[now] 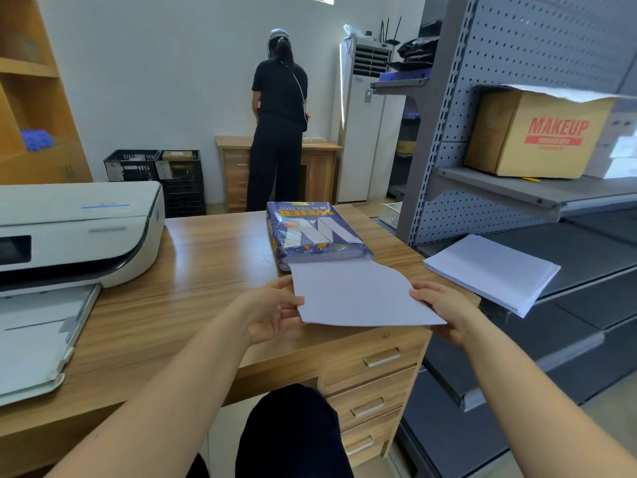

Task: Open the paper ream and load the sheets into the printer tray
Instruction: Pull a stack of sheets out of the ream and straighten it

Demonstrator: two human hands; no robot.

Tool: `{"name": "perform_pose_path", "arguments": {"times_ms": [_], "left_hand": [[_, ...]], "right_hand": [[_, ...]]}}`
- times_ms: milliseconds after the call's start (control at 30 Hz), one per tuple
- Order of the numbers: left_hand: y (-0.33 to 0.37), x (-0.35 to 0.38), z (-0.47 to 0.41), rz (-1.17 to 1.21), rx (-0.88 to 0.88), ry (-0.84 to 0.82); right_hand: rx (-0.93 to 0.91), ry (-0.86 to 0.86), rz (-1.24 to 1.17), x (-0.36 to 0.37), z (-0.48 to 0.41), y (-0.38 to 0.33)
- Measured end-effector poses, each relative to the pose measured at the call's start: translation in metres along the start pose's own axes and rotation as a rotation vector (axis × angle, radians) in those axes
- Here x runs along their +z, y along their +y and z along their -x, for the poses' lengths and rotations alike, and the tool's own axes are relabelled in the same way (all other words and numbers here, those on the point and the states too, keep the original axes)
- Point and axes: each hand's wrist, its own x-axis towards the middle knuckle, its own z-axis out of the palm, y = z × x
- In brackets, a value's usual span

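A blue-wrapped paper ream (pixel 315 232) lies on the wooden desk (pixel 193 270), its near end open. A thin bundle of white sheets (pixel 358 294) sticks out of that end toward me. My left hand (pixel 272 308) pinches the bundle's left edge and my right hand (pixel 443 310) holds its right edge. The white printer (pixel 76 229) stands at the desk's left, and its paper tray (pixel 38 336) is pulled out toward the front edge with a white surface showing inside.
A separate stack of white paper (pixel 493 270) rests on the grey metal shelf (pixel 568 257) at right. A cardboard box (pixel 537 132) sits on a higher shelf. Desk drawers (pixel 375 381) are below the ream. A person (pixel 279 125) stands at a far cabinet, back turned.
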Motion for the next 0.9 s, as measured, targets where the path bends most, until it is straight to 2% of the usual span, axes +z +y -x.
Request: {"name": "perform_pose_path", "arguments": {"times_ms": [300, 600, 767, 900], "left_hand": [[-0.008, 0.003, 0.016, -0.049, -0.023, -0.010], [-0.017, 0.006, 0.022, -0.125, -0.162, 0.004], [-0.011, 0.013, 0.020, -0.186, -0.094, 0.022], [-0.006, 0.018, 0.021, -0.161, -0.032, -0.036]], "right_hand": [[0.010, 0.015, 0.033, -0.007, 0.029, 0.007], [0.106, 0.042, 0.094, -0.013, 0.029, 0.021], [0.023, 0.040, 0.089, -0.014, 0.039, 0.009], [-0.048, 0.053, 0.055, -0.022, 0.053, 0.001]]}}
